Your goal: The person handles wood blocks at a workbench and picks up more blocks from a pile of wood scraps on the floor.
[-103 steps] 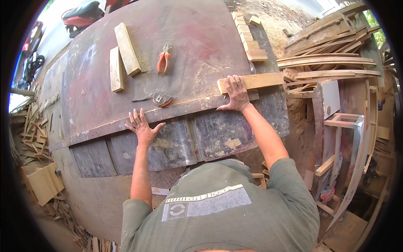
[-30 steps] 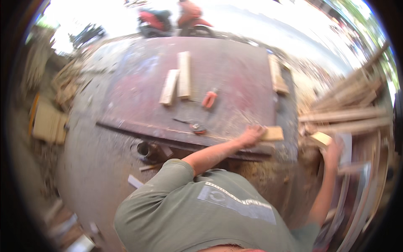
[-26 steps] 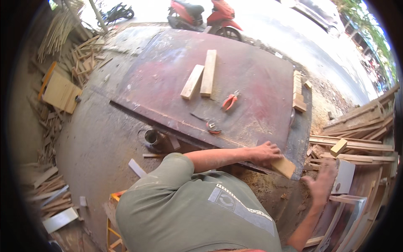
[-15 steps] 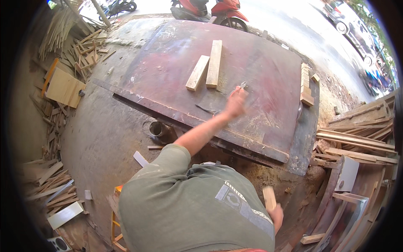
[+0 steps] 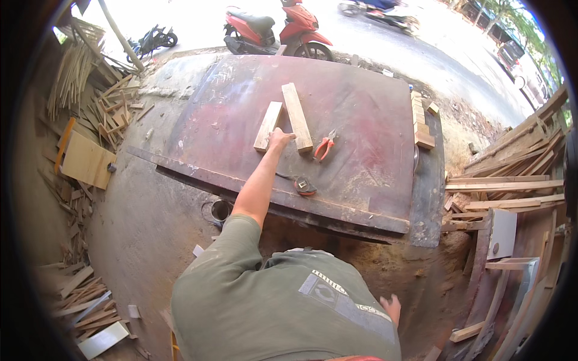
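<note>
My left hand reaches over the tabletop to the near ends of two pale wooden blocks. Its fingers lie at the left block, and its thumb stretches out toward the right block. The fingertips are partly hidden. To the right of the blocks lie red-handled pliers. A dark tape measure rests close to the table's near edge. Low beside my body, off the table, my right hand hangs with its fingers apart and nothing visible in it.
Short wood blocks line the right edge of the reddish metal-topped table. A metal cylinder stands below its near edge. Scrap wood and planks flank both sides. A red scooter is parked beyond.
My left hand has let go of the pliers and moved left to the blocks. The right block now slants differently. The wooden piece in my right hand is out of sight. The view has shifted.
</note>
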The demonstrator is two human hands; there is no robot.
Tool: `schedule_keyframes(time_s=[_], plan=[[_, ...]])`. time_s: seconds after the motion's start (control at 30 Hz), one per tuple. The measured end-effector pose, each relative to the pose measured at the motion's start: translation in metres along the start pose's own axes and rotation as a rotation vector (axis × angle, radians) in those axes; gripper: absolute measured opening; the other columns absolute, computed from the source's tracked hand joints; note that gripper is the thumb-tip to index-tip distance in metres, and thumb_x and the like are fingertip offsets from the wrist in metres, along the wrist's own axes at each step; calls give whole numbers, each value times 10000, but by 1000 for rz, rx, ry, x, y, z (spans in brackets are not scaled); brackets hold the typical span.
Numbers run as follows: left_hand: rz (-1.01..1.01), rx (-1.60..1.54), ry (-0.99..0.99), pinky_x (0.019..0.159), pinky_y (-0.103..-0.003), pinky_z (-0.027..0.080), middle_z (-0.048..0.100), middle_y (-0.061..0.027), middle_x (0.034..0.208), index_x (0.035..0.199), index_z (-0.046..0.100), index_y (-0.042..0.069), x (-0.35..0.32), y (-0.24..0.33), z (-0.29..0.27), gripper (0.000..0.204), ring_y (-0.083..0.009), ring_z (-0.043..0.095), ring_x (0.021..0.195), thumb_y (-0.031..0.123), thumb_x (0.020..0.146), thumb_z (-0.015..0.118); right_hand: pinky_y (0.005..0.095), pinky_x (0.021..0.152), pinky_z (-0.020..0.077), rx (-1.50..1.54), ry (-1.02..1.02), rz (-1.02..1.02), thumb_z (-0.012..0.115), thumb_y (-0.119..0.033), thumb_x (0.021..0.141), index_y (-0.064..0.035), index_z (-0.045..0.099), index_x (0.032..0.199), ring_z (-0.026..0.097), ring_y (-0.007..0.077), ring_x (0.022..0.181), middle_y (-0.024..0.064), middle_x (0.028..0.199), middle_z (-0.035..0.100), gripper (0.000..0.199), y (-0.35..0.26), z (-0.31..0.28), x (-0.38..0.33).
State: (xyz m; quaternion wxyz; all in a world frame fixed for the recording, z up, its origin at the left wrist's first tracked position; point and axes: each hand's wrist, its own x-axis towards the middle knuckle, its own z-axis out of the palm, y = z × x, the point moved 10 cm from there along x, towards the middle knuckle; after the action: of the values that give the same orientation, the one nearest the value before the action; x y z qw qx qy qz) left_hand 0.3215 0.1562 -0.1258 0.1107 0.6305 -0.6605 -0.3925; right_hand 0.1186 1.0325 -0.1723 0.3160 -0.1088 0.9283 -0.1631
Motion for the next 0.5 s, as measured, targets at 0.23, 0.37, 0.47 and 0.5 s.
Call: schedule_keyframes(time_s=[0.23,0.37,0.47,0.5], plan=[[-118,172,191,1133,-475,437,504,-233,1491,1502,384,-16,-49,50,52,1263,-348,520,1384,787,628,818,447,1044,494,-202,-11,-552,789,-461,855,-19,567,1423,625,377,1221,218,1353,631,754,-216,-12,22],[-142,110,159,1086,-421,480,606,-175,1389,1466,464,-12,-19,19,41,1068,-289,609,1293,575,674,876,444,1014,512,-272,23,-695,790,-434,864,-16,580,1400,642,387,1184,218,1315,644,711,-275,-44,1],[49,-676,-211,903,-353,565,745,-122,1070,1187,705,10,-24,5,42,572,-245,729,959,394,780,827,474,1026,496,-185,-55,-681,781,-411,876,-9,573,1401,610,406,1215,210,1315,632,693,-275,-52,-3],[91,-1012,-458,890,-358,560,742,-106,1093,1217,692,7,-61,38,45,553,-214,720,973,365,811,807,449,987,524,-141,35,-712,799,-371,872,10,607,1356,659,381,1141,212,1249,669,645,-266,-60,-2]])
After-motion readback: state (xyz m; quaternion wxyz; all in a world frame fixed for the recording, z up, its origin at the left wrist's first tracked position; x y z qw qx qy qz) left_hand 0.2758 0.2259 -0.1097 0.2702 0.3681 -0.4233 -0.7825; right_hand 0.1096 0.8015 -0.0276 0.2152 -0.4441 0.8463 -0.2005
